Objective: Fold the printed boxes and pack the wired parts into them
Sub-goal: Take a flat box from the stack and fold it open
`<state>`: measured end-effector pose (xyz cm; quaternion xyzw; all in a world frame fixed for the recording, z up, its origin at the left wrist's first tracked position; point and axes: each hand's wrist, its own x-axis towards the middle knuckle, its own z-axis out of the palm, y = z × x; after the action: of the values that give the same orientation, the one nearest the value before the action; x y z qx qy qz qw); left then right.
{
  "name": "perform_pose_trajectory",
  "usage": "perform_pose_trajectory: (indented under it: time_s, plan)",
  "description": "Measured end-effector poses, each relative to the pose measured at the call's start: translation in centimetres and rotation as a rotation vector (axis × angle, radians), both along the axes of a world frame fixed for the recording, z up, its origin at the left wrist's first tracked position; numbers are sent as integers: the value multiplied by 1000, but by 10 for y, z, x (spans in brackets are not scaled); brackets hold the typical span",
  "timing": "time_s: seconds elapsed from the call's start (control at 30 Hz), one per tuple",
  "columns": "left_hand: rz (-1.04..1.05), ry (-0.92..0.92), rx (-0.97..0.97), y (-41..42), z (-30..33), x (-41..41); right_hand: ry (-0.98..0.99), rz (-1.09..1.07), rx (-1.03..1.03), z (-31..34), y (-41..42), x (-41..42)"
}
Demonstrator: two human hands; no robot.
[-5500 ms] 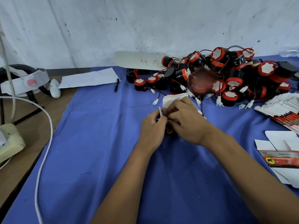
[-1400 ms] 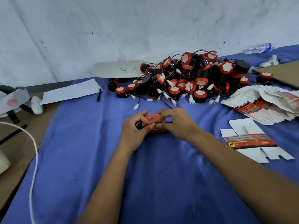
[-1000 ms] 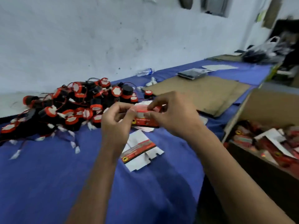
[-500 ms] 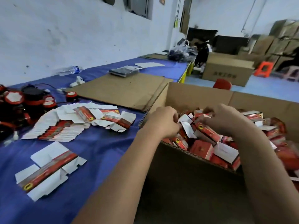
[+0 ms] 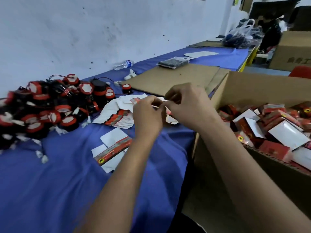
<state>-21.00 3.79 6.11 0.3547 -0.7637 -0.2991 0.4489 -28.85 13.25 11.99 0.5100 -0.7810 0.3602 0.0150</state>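
My left hand (image 5: 148, 115) and my right hand (image 5: 186, 103) meet above the right end of the stack of flat printed boxes (image 5: 116, 115). Their fingertips pinch a flat red-and-white box blank (image 5: 170, 118), which they mostly hide. One more flat box (image 5: 112, 150) lies alone on the blue cloth (image 5: 58, 182). The pile of black-and-red wired parts (image 5: 50, 111) sits at the left against the wall. Folded red boxes (image 5: 272, 128) fill the big cardboard carton (image 5: 252, 88) at the right.
A flat cardboard sheet (image 5: 171, 78) lies on the table behind my hands, with a dark packet (image 5: 173, 62) and a water bottle (image 5: 123, 64) beyond it. More cartons (image 5: 292, 51) and a red stool (image 5: 301, 72) stand at the far right.
Both hands carried the closed red box to the carton, left it there, and have moved back left over the stack of flat boxes. The view has swung right, then partly back.
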Motion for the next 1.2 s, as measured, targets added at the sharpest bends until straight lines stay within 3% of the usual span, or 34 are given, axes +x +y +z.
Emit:
perform_pose_trajectory:
  time_s: [0.07, 0.2, 0.37, 0.53, 0.67, 0.8, 0.9, 1.0, 1.1, 1.2]
  plan:
    - [156, -97, 54, -24, -19, 34, -79, 98, 91, -17, -37, 21]
    - [504, -150, 208, -55, -48, 99, -46, 261, 416, -66, -98, 64]
    - [573, -115, 401, -78, -71, 144, 64, 249, 680, -116, -131, 109]
    - [560, -5, 468, -92, -75, 161, 122, 177, 589, -118, -142, 130]
    - [488, 265, 529, -94, -74, 181, 50, 258, 361, -98, -151, 123]
    - [554, 499, 450, -94, -67, 221, -281, 294, 64, -72, -170, 137]
    - [295, 820, 609, -88, -60, 261, -588, 426, -65, -74, -189, 185]
    - [-11, 1033, 769, -74, -61, 304, -606, 596, -52, -93, -202, 249]
    - [107, 1030, 734, -69, -70, 353, -639, 732, 88, -116, -210, 307]
    - [114, 1057, 740, -63, -84, 394, -531, 890, 244, -138, -208, 338]
